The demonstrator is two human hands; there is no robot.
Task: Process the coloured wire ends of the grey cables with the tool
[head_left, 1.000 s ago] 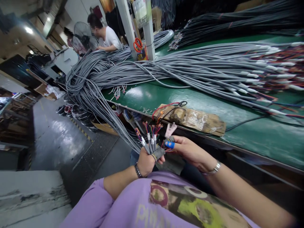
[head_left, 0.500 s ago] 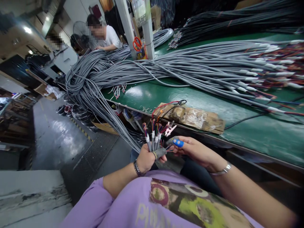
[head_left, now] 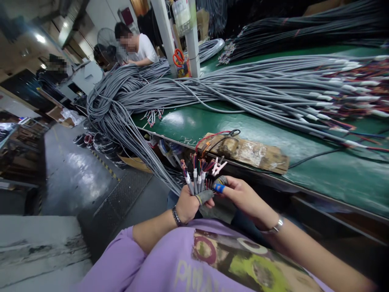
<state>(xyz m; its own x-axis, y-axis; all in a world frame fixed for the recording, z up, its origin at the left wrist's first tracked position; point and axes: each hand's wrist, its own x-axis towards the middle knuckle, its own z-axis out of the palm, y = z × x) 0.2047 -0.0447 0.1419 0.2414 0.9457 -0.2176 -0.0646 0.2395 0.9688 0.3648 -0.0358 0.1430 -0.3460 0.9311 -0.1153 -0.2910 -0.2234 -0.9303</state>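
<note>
My left hand [head_left: 187,205] is closed round several grey cables [head_left: 194,184], holding their stripped ends upright in front of my chest. Coloured inner wires [head_left: 199,165] fan out of the cable tips. My right hand [head_left: 243,196] pinches some of those wires just right of the bunch; its fingertips wear a blue cot [head_left: 218,187] and a grey one. A small pink clip-like piece [head_left: 218,166] sticks up between the wires and my right fingers. The held cables run down and left to the big pile.
A green table [head_left: 319,170] carries a long heap of grey cables [head_left: 243,87]. A taped cardboard pad [head_left: 249,152] with red and black leads lies at its near edge. Orange scissors [head_left: 178,56] hang by a white post [head_left: 193,40]. A person in white [head_left: 138,46] works far left.
My right hand has shifted a little left, back against the wire bunch, after easing away half a second ago. The cable ends in my left hand stay upright and bunched.
</note>
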